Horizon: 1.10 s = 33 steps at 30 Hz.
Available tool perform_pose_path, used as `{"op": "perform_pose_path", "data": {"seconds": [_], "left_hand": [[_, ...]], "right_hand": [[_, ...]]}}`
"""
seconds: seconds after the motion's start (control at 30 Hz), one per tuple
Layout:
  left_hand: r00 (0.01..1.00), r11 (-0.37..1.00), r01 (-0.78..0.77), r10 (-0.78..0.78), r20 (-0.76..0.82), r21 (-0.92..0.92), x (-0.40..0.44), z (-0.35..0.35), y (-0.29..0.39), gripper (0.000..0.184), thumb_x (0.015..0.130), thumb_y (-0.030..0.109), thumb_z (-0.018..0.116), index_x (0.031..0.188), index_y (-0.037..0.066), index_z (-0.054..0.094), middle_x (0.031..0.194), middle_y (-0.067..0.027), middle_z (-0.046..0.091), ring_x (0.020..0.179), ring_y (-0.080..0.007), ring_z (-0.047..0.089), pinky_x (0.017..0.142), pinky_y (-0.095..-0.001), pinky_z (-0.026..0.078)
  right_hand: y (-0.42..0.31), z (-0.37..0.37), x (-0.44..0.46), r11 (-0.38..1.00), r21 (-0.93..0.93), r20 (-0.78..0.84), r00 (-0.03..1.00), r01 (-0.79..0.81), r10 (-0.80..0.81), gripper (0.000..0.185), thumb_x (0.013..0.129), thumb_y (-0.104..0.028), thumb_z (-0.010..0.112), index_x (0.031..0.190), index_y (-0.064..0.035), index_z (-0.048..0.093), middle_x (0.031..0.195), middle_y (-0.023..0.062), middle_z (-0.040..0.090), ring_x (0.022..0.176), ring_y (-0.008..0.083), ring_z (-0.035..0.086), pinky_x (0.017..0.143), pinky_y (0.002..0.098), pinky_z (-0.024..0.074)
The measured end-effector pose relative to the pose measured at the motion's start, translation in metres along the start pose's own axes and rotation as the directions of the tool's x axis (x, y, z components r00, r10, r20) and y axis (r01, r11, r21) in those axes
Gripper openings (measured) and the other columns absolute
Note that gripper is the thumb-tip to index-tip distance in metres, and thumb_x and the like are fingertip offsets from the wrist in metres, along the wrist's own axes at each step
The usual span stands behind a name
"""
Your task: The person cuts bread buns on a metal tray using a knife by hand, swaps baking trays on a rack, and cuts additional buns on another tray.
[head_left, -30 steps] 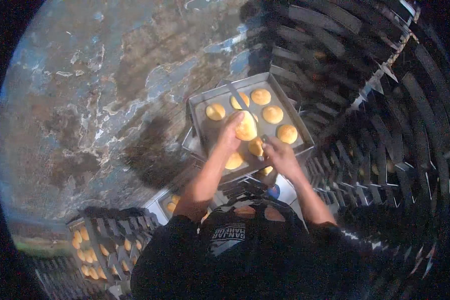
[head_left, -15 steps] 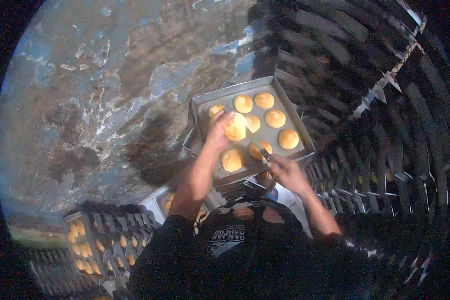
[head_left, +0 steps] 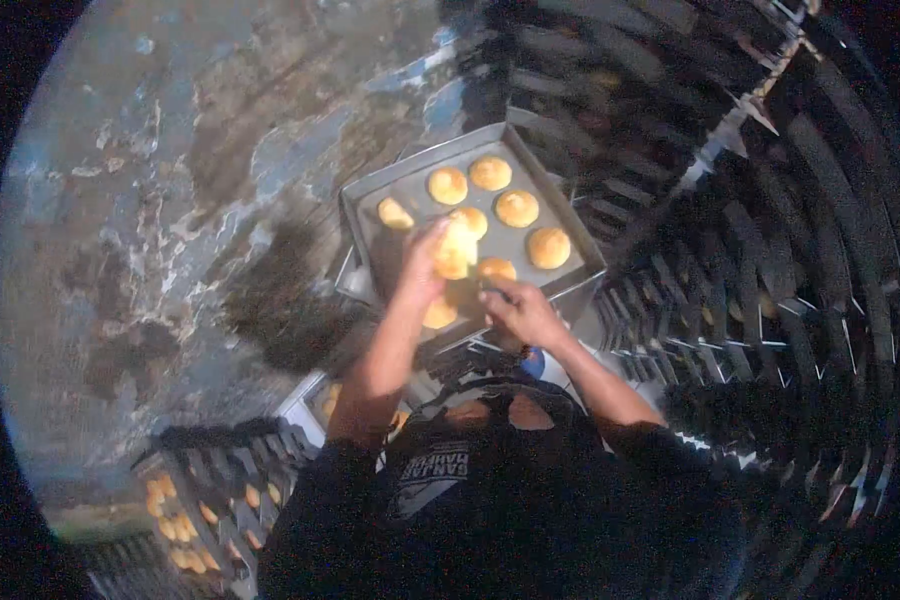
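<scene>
Over the metal baking tray (head_left: 385,258), my left hand (head_left: 423,262) is closed around a golden bun (head_left: 456,250), its outline softened by motion. My right hand (head_left: 523,315) grips what looks like a dark-handled knife (head_left: 492,288); its end points at the held bun, but the blade is blurred and I cannot tell whether it touches. Several round buns lie on the tray, among them one bun (head_left: 517,208) right of centre and one bun (head_left: 549,248) near the right side. A bun (head_left: 440,313) by the near edge is partly covered by my left hand's shadow.
At lower left stands a rack (head_left: 220,500) with several more buns. Another tray (head_left: 320,395) of buns sits below my left forearm. A worn, peeling surface (head_left: 170,250) fills the left, and dark slatted racks (head_left: 710,340) rise on the right.
My right hand has brought the knife leftward and up toward the held bun. My left hand keeps hold of the bun. The whole view has shifted slightly.
</scene>
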State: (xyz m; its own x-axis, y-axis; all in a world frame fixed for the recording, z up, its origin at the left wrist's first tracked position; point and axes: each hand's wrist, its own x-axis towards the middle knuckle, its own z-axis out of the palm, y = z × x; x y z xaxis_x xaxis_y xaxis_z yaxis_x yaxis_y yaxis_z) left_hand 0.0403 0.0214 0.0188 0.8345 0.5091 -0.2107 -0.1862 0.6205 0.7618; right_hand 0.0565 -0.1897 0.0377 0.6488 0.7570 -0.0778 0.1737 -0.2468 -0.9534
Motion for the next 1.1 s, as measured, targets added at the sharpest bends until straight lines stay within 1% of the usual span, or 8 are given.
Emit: {"op": "perform_pose_path", "data": {"seconds": [0.2,0.37,0.43,0.6,0.73,0.8,0.97,1.1], "left_hand": [[0.997,0.994,-0.074,0.073,-0.02,-0.078,0.026,-0.031,0.02,0.021,0.087,0.017,0.074,0.103,0.006,0.064,0.092,-0.0059,0.068,0.084,-0.0209,0.07,0.076,-0.0383,0.06],[0.984,0.936,0.097,-0.142,-0.11,-0.34,0.022,-0.026,-0.024,0.024,0.091,0.027,0.073,0.108,0.012,0.066,0.099,-0.0029,0.07,0.09,-0.0189,0.069,0.082,-0.0377,0.058],[0.985,0.942,0.068,-0.116,-0.128,-0.33,0.029,-0.036,-0.028,0.026,0.091,0.027,0.073,0.109,0.011,0.066,0.1,-0.0036,0.07,0.091,-0.0191,0.069,0.082,-0.0376,0.058],[0.984,0.964,-0.02,-0.029,-0.178,-0.266,0.047,-0.07,-0.003,0.033,0.091,0.026,0.073,0.116,0.006,0.065,0.102,-0.0055,0.07,0.093,-0.0184,0.069,0.082,-0.0365,0.058],[0.935,0.961,0.022,0.078,-0.346,0.277,0.053,-0.089,0.0,0.032,0.094,0.024,0.07,0.112,-0.002,0.067,0.106,-0.0067,0.07,0.096,-0.0181,0.068,0.083,-0.0352,0.055],[0.794,0.551,-0.205,0.577,-0.192,0.809,0.08,-0.115,-0.004,0.038,0.094,0.026,0.069,0.113,-0.007,0.065,0.105,-0.0125,0.071,0.098,-0.0221,0.067,0.088,-0.0384,0.053],[0.782,0.364,0.101,0.546,-0.3,0.926,0.172,-0.157,-0.014,0.072,0.081,0.052,0.074,0.124,-0.005,0.061,0.117,-0.0351,0.063,0.114,-0.046,0.062,0.097,-0.0521,0.048],[0.918,0.237,0.267,0.231,-0.321,0.934,0.171,-0.125,-0.001,0.075,0.075,0.049,0.08,0.125,-0.003,0.061,0.115,-0.0325,0.066,0.109,-0.0439,0.065,0.096,-0.0513,0.049]], "right_hand": [[0.016,-0.001,-0.013,0.995,0.07,0.054,0.996,-0.072,0.068,0.034,0.102,-0.026,0.06,0.128,-0.0044,0.064,0.073,-0.0004,0.063,0.063,0.0073,0.056,0.059,0.0255,0.0463],[0.024,0.029,0.017,1.0,0.004,-0.016,1.0,0.022,-0.022,0.033,0.102,-0.022,0.059,0.129,-0.0033,0.062,0.071,-0.0016,0.062,0.057,0.0043,0.05,0.052,0.023,0.0408],[0.023,0.039,0.029,0.978,0.194,0.045,0.997,-0.071,0.064,0.031,0.102,-0.022,0.059,0.126,-0.0021,0.062,0.069,-0.0015,0.061,0.052,0.0046,0.048,0.048,0.0225,0.0379],[0.042,-0.004,-0.024,0.97,0.053,0.221,0.95,-0.237,0.22,0.027,0.102,-0.024,0.06,0.119,-0.0032,0.064,0.071,-0.0001,0.063,0.045,0.0037,0.043,0.04,0.022,0.033],[0.059,-0.05,-0.071,0.894,0.188,0.212,0.905,-0.407,0.368,0.025,0.102,-0.022,0.06,0.118,-0.003,0.064,0.073,0.0015,0.065,0.043,0.0048,0.043,0.039,0.022,0.0327],[0.07,-0.06,-0.074,0.826,0.257,0.177,0.864,-0.502,0.471,0.023,0.101,-0.019,0.06,0.117,-0.0027,0.064,0.073,0.002,0.066,0.042,0.0056,0.044,0.038,0.0223,0.0342],[0.086,-0.055,-0.052,0.836,0.282,0.144,0.882,-0.471,0.449,0.022,0.102,-0.013,0.057,0.12,-0.0017,0.061,0.075,0.0052,0.066,0.042,0.0059,0.045,0.038,0.0228,0.0338],[0.063,-0.05,-0.036,0.829,0.343,0.149,0.897,-0.442,0.417,0.017,0.103,-0.016,0.057,0.112,-0.003,0.062,0.075,0.0043,0.066,0.042,0.0053,0.043,0.038,0.0216,0.0323]]}}
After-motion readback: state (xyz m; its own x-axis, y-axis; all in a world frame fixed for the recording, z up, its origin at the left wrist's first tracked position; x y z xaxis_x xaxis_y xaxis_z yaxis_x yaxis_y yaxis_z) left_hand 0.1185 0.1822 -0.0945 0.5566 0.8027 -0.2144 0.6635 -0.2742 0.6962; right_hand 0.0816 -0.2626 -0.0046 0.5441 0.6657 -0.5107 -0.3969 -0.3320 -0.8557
